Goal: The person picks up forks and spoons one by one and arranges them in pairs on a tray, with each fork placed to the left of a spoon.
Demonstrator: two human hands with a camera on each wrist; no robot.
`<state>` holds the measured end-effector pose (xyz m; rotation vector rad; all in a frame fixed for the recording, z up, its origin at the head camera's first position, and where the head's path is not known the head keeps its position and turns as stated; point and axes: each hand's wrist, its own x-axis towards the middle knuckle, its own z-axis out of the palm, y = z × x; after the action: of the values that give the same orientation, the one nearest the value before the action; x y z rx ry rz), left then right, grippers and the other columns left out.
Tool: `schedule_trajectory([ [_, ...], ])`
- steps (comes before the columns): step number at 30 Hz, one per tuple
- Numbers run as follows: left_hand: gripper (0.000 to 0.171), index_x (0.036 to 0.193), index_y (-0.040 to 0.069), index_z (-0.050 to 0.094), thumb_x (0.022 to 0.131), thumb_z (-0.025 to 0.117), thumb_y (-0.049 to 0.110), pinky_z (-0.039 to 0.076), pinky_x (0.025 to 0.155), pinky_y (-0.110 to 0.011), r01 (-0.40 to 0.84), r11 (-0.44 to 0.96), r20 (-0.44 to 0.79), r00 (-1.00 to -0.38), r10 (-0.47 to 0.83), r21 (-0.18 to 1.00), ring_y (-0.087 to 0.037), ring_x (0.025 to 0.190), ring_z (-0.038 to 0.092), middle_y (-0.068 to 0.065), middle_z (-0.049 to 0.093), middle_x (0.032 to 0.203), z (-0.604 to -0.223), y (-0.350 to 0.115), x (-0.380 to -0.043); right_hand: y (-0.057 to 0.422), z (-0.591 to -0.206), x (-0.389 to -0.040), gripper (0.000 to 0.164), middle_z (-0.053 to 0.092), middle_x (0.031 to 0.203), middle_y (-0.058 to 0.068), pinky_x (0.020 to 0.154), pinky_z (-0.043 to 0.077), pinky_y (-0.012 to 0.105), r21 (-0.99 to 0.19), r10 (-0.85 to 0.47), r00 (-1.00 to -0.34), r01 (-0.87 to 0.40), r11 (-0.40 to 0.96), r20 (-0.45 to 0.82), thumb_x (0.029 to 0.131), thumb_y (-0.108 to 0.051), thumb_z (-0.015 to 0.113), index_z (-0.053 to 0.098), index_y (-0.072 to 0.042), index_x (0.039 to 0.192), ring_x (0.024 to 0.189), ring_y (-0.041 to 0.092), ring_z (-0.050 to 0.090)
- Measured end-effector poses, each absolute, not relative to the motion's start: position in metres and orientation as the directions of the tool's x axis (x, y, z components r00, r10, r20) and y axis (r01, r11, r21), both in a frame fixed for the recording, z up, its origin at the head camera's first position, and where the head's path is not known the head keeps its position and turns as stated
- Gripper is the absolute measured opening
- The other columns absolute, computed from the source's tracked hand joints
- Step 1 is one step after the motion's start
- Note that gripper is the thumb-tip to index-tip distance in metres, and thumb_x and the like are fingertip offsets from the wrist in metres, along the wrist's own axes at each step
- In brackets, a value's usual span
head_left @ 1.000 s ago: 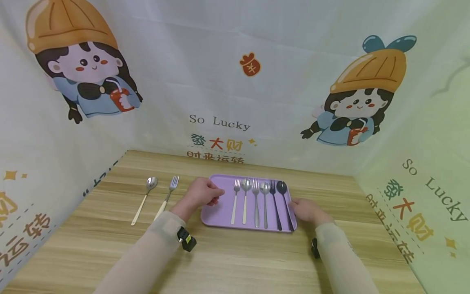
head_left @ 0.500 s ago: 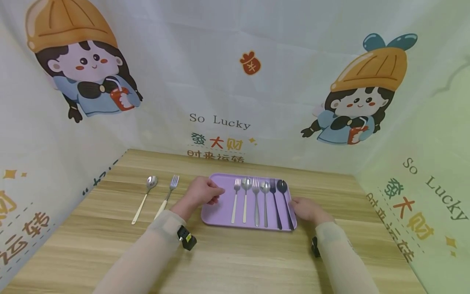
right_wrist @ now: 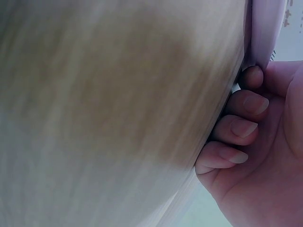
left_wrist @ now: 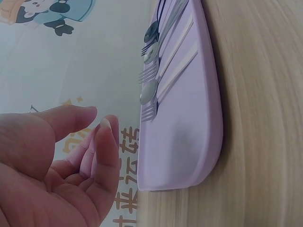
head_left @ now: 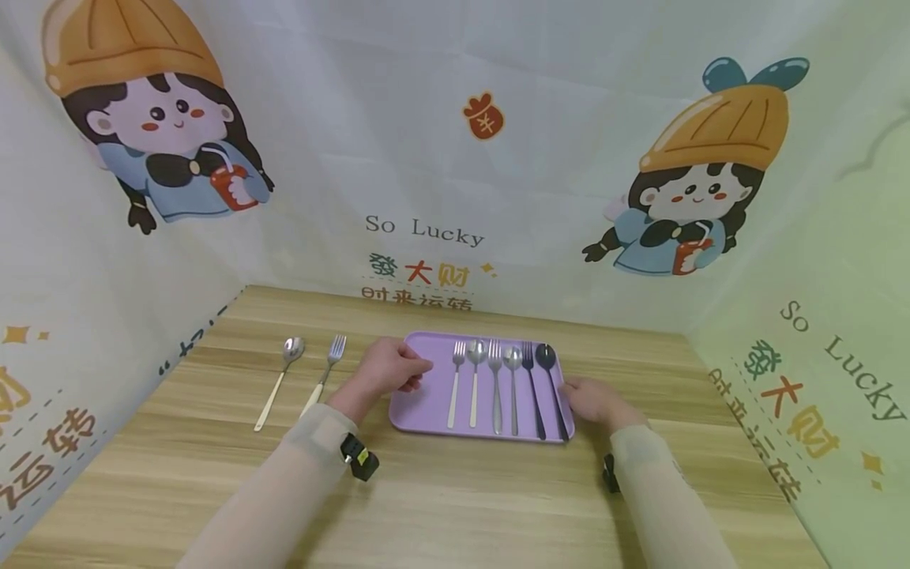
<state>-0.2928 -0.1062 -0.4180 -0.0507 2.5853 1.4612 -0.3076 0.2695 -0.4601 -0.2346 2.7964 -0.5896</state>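
Observation:
A purple tray (head_left: pixel 419 412) lies on the wooden table, with forks and spoons in a row on its middle and right. From the left run a cream-handled fork (head_left: pixel 453 387), a cream-handled spoon (head_left: pixel 475 387), a silver fork (head_left: pixel 497 395), a silver spoon (head_left: pixel 513 395), a black fork (head_left: pixel 535 391) and a black spoon (head_left: pixel 546 357). My left hand (head_left: pixel 384 367) hovers over the tray's left side, its fingers loosely bent and nothing between them. With thumb and index finger, my right hand (head_left: pixel 593 401) pinches the tray's right rim; its other fingers curl at the table, in the right wrist view.
Left of the tray, a second cream-handled spoon (head_left: pixel 277 387) and a second cream-handled fork (head_left: pixel 330 362) lie on the table (head_left: pixel 455 506). My left forearm partly covers that fork's handle. A printed cloth (head_left: pixel 554 197) hangs around the back and sides.

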Motion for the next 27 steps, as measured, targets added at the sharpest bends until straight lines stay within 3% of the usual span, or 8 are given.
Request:
schedule_trajectory([
  [17, 0.022, 0.106, -0.007, 0.075, 0.102, 0.076, 0.016, 0.058, 0.066, -0.024, -0.104, 0.506, -0.158, -0.985, 0.064, 0.856, -0.013, 0.07, 0.067, -0.007, 0.074, 0.08, -0.4188, -0.1081, -0.293, 0.2685, -0.4567, -0.3042, 0.059, 0.049, 0.164, 0.03, 0.128, 0.031, 0.07, -0.41, -0.206, -0.948, -0.092, 0.907, -0.243, 0.117, -0.036, 0.033, 0.051, 0.0, 0.16, 0.155, 0.057, 0.041],
  [27, 0.022, 0.107, -0.006, 0.075, 0.102, 0.076, 0.015, 0.06, 0.069, -0.026, -0.113, 0.503, -0.165, -0.985, 0.06, 0.857, -0.014, 0.072, 0.068, -0.008, 0.075, 0.083, -0.418, -0.1087, -0.2934, 0.2689, -0.4568, -0.3053, 0.059, 0.048, 0.165, 0.03, 0.129, 0.03, 0.07, -0.414, -0.194, -0.947, -0.075, 0.907, -0.255, 0.117, -0.038, 0.033, 0.049, -0.001, 0.161, 0.156, 0.057, 0.04],
])
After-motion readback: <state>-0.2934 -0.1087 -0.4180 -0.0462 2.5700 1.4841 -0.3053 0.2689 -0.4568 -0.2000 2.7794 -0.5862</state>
